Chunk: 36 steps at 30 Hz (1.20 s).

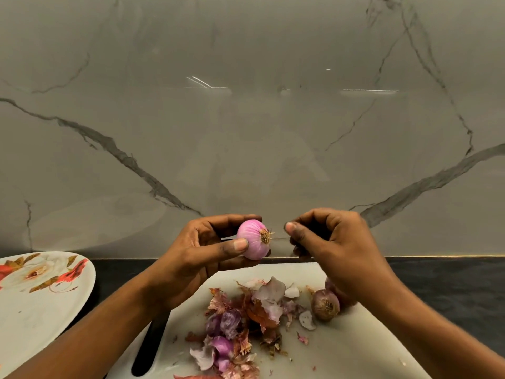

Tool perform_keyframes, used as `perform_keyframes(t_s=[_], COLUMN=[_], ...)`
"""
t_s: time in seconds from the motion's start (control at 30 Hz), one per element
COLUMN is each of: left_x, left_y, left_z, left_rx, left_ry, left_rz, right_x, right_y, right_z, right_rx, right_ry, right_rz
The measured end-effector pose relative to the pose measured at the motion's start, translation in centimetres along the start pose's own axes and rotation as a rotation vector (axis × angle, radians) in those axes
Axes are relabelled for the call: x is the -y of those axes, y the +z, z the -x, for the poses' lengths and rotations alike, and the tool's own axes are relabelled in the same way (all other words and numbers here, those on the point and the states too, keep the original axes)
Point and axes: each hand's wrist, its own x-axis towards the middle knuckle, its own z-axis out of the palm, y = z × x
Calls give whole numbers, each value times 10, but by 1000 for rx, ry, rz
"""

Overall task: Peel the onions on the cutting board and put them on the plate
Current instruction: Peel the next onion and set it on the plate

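Grey veined marble wall (246,132) backs a white cutting board (355,351); a floral plate (32,318), cut off, lies at its 9 o'clock. The left hand (196,258) grips a peeled round pink onion (252,239) above the board; the right hand (328,242), at that onion's 3 o'clock, is curled, contents indiscernible. A brown-skinned unpeeled onion (325,305) rests on the board beside that wrist.

I see a glossy grey marble wall (246,119) with dark veins; light streaks (207,83) reflect on it; below, a black counter (451,283) meets it at a thin gold strip (410,256).
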Motion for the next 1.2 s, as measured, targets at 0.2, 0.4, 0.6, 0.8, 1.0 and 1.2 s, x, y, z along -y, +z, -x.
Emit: perform_keyframes(t_s=[0.2,0.4,0.6,0.8,1.0,1.2], left_x=[2,-1,0,1,5,4], left_y=[3,7,10,6,0,-7], left_z=[-2,-1,0,-1,-4,-7], left_rx=[-58,-66,-34,25,9,-104], left_ry=[-12,-17,-35,-33,19,76], left_rz=[-55,-71,-57,61,112,69], right_x=[3,6,7,9,7,8], right_y=[5,7,4,6,6,0], right_z=[8,10,7,5,4,5], right_rx=[85,122,105,168,183,111], right_ry=[-48,-68,-23,137,199,48], right_rz=[0,-37,-161,-374,-471,-254])
